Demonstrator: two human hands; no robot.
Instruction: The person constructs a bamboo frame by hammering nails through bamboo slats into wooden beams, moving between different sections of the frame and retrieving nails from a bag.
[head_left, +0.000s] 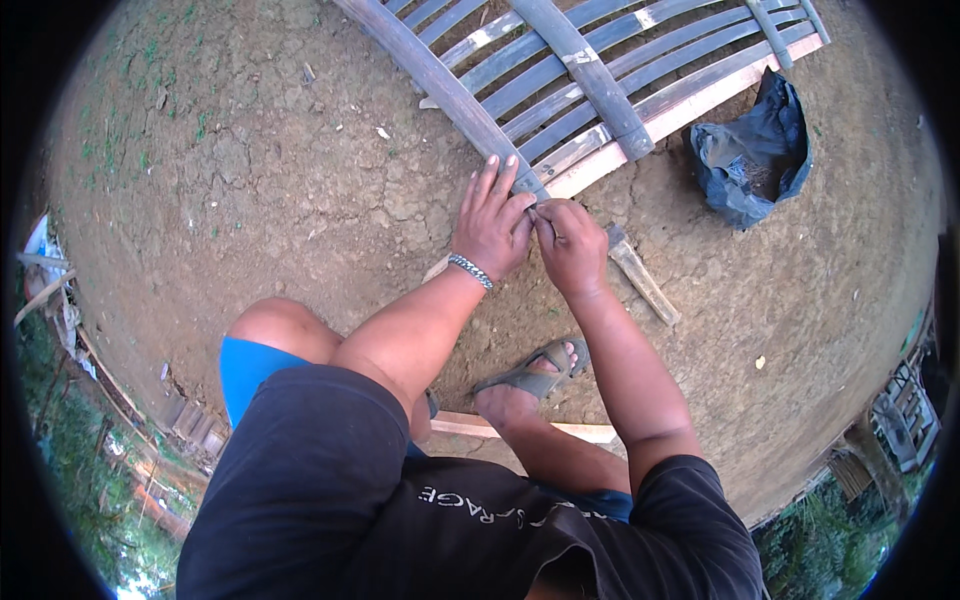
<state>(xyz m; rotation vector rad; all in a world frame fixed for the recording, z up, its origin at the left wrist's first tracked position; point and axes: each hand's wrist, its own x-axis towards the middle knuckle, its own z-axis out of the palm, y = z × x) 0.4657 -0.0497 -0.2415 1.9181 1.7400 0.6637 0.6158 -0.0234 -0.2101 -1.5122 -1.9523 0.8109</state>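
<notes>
A worker's left hand (493, 228) spreads over one corner of a single slatted wooden frame (580, 70) on bare ground (300, 200); the right hand (576, 248) pinches narrow there, its contents impossible to tell. The slats (575, 152) look already set, this corner seemingly unfinished, with one hammer (645, 278) and one black bag (748, 210) nearby.

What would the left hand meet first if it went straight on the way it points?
The left hand would first meet the dark rail; its fingertips seem to rest on that, though depth is unclear.
</notes>
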